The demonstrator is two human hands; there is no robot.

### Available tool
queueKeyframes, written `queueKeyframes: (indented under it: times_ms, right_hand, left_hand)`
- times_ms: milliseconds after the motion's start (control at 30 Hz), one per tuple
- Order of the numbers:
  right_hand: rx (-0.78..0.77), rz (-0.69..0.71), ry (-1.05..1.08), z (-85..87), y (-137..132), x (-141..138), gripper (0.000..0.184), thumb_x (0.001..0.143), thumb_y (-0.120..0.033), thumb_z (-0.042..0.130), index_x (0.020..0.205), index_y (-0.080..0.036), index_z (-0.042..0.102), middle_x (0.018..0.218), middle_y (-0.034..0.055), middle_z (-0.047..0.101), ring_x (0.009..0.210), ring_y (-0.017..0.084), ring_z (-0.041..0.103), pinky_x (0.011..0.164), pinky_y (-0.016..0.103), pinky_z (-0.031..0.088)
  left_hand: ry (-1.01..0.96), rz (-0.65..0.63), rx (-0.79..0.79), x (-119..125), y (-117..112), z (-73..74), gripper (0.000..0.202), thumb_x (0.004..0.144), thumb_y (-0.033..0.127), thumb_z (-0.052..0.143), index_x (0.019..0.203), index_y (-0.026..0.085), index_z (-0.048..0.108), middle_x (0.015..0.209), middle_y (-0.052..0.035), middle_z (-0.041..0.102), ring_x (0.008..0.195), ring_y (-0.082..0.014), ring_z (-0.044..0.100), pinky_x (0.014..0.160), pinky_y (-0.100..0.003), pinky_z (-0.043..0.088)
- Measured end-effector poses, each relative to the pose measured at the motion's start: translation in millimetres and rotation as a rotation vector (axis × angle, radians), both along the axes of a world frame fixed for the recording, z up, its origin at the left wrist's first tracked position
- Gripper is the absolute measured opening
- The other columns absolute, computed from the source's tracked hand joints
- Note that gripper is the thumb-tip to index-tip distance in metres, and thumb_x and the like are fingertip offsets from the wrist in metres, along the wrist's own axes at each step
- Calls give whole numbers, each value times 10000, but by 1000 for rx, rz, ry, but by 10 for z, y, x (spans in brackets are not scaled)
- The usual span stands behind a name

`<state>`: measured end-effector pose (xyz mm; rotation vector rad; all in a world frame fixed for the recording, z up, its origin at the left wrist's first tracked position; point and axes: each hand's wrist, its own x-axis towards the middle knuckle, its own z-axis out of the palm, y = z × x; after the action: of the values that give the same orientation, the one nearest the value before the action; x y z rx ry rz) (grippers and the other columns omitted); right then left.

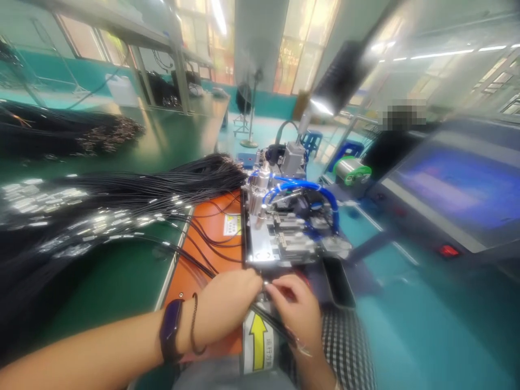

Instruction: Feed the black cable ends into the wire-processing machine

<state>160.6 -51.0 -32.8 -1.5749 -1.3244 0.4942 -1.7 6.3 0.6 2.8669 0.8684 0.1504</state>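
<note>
My left hand [231, 295], with a dark wristband and a beaded bracelet at its wrist, is closed around black cables [203, 265] that come in from the left. Close beside it, my right hand [298, 306] pinches with thumb and forefinger at a small shiny cable end [265, 284] between the hands. A few black cables also pass beneath the right palm, their bright tips showing near its wrist. Directly ahead of both hands stands a metal bench machine [260, 238] with blue air hoses [312, 187]. Fingertip details are partly hidden.
Large bundles of black cables [182, 181] with silvery ends spread over the green table [117, 276] at left. An orange base plate [203, 233] lies under the machine. A dark phone [339, 281], a wire spool [351, 170] and a lit screen [447, 179] are at right.
</note>
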Motion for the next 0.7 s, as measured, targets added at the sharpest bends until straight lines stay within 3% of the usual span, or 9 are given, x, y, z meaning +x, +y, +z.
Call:
queueKeyframes:
  times_ms: [67, 167, 233, 333, 433, 533, 700]
  right_hand:
    - [72, -43, -90, -5, -46, -18, 106, 797, -274, 636, 732, -203, 680, 712, 40, 676, 611, 175, 601, 556, 283, 489]
    - [179, 126, -189, 2, -102, -49, 120, 836, -231, 588, 800, -216, 701, 737, 39, 697, 677, 181, 628, 637, 295, 498]
    - [135, 203, -169, 9, -106, -67, 131, 836, -220, 590, 761, -218, 698, 710, 26, 690, 657, 170, 620, 625, 283, 488]
    - [11, 56, -51, 22, -71, -74, 99, 818, -237, 612, 759, -199, 682, 720, 29, 670, 623, 157, 597, 549, 259, 465]
    - [30, -37, 5, 46, -46, -59, 115, 835, -256, 580, 796, -190, 666, 770, 43, 665, 691, 167, 605, 589, 262, 475]
    - [88, -16, -17, 76, -57, -43, 160, 856, -232, 539, 733, -188, 631, 730, 35, 640, 694, 160, 590, 619, 262, 469]
    - [54, 150, -20, 79, -56, -22, 144, 840, -183, 531, 743, -186, 637, 750, 37, 646, 702, 158, 593, 627, 259, 467]
  left_hand:
    - [-16, 21, 15, 16, 18, -25, 126, 874, 108, 410, 853, 186, 508, 779, -17, 567, 684, -172, 553, 588, -287, 435]
    - [-54, 50, 52, 19, 29, -98, 181, 910, 133, 344, 852, 177, 510, 758, -27, 558, 656, -176, 532, 582, -301, 414]
    - [-84, 47, 81, 9, 32, -137, 203, 926, 160, 323, 849, 176, 510, 758, -30, 553, 653, -179, 520, 582, -309, 403]
    - [-118, 16, 109, -6, 32, -149, 211, 933, 183, 325, 825, 178, 507, 749, -31, 542, 647, -181, 502, 574, -315, 386]
    - [-153, -11, 128, -11, 24, -124, 200, 932, 179, 339, 823, 180, 506, 743, -26, 537, 643, -179, 493, 567, -315, 377]
    - [-188, -36, 155, -10, 13, -112, 159, 912, 154, 379, 817, 179, 504, 732, -18, 531, 632, -174, 482, 557, -309, 369]
    - [-220, -62, 195, -11, 22, -139, 166, 887, 123, 393, 766, 179, 492, 696, -15, 498, 610, -167, 448, 540, -304, 350]
